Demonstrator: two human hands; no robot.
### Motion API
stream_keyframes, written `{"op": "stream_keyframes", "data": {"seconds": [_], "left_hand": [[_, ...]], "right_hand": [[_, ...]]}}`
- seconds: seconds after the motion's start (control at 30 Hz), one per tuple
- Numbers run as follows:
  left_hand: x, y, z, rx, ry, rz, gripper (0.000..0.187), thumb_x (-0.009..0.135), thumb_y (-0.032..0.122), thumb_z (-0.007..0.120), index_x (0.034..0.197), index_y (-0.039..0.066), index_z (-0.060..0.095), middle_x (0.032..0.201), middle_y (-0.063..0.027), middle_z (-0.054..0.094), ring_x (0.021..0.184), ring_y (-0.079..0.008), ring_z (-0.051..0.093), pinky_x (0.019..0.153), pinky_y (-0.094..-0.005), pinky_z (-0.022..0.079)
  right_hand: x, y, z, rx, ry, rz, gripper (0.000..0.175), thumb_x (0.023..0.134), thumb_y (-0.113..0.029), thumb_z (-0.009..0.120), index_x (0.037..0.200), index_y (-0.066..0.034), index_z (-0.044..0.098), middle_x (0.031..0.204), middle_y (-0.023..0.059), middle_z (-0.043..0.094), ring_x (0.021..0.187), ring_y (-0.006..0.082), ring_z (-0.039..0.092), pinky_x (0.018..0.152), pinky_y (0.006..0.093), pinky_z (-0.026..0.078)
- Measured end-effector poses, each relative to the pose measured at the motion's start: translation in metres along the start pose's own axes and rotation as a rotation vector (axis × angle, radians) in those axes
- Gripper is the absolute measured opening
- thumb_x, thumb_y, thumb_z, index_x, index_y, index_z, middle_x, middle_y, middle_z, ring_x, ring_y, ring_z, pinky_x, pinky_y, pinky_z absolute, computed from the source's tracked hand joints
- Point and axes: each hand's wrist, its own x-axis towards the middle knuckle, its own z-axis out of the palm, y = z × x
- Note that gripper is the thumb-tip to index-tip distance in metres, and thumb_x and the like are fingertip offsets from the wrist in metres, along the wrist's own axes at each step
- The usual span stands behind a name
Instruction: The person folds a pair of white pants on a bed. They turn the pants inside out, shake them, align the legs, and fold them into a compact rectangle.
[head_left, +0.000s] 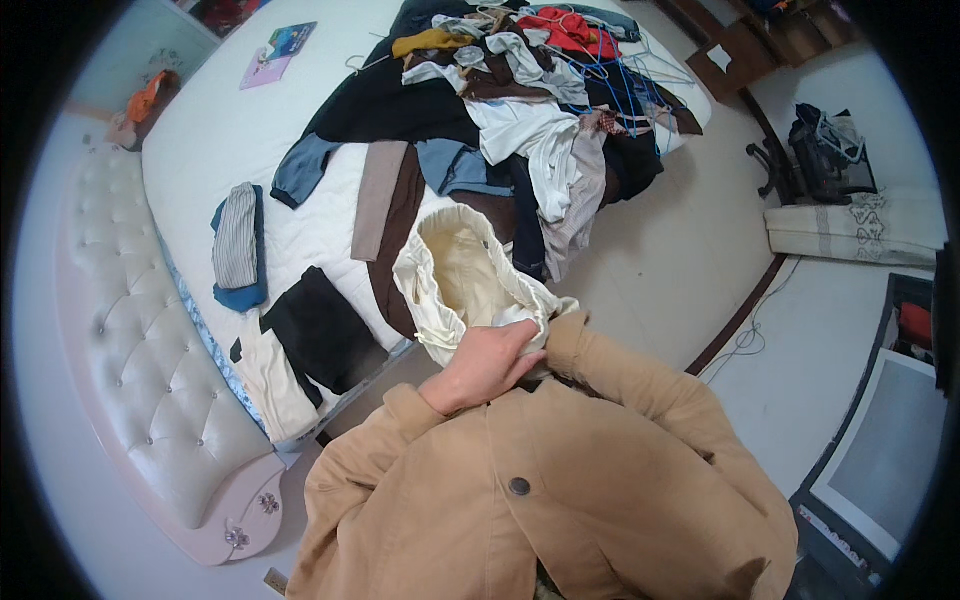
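Observation:
My left hand (487, 360) grips the near edge of a cream garment with a gathered elastic waistband (431, 262), probably trousers. Its waist gapes wide towards me and shows the pale lining; a short drawstring hangs at the left side. My right hand is hidden by the garment; only its tan sleeve (600, 360) shows, reaching to the right edge of the cloth. Just beyond the garment, a brown piece of clothing (394, 277) and a dark navy one (527, 225) hang towards the bed's edge.
A big heap of mixed clothes (517, 97) with blue wire hangers (619, 90) covers the bed's far part. Folded on the white bed (187, 142) are a striped garment (236, 236), black clothing (326, 330) and a cream one (277, 382). A tufted headboard (142, 337) borders the left.

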Motion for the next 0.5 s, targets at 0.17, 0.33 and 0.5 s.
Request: {"op": "stream_keyframes", "data": {"seconds": [0.17,0.33,0.5], "left_hand": [[0.0,-0.002,0.002,-0.018,-0.054,0.044,0.025,0.081,0.021,0.063,0.082,0.003,0.045,0.073,-0.0168,0.056,0.067,-0.0385,0.055,0.056,-0.0428,0.043],[0.003,0.001,0.001,-0.035,-0.055,0.019,0.023,0.083,0.022,0.059,0.092,0.004,0.047,0.077,-0.0181,0.059,0.073,-0.0381,0.057,0.06,-0.0447,0.044],[0.015,-0.017,-0.005,-0.017,0.127,-0.132,0.032,0.08,0.029,0.064,0.091,0.002,0.051,0.062,-0.0183,0.055,0.062,-0.0371,0.056,0.054,-0.0413,0.042]], "right_hand": [[-0.001,-0.001,0.006,0.073,0.016,0.031,0.03,0.081,-0.016,0.056,0.108,-0.0037,0.061,0.107,0.0141,0.062,0.098,0.0247,0.057,0.089,0.0328,0.043],[-0.01,-0.005,-0.004,0.176,0.046,0.011,0.03,0.082,-0.016,0.056,0.109,-0.0028,0.061,0.107,0.0127,0.061,0.098,0.0232,0.057,0.089,0.032,0.043],[-0.023,-0.032,-0.029,0.453,0.142,-0.091,0.029,0.083,-0.016,0.056,0.109,-0.0019,0.06,0.107,0.0113,0.061,0.098,0.0218,0.056,0.089,0.0312,0.042]]}}
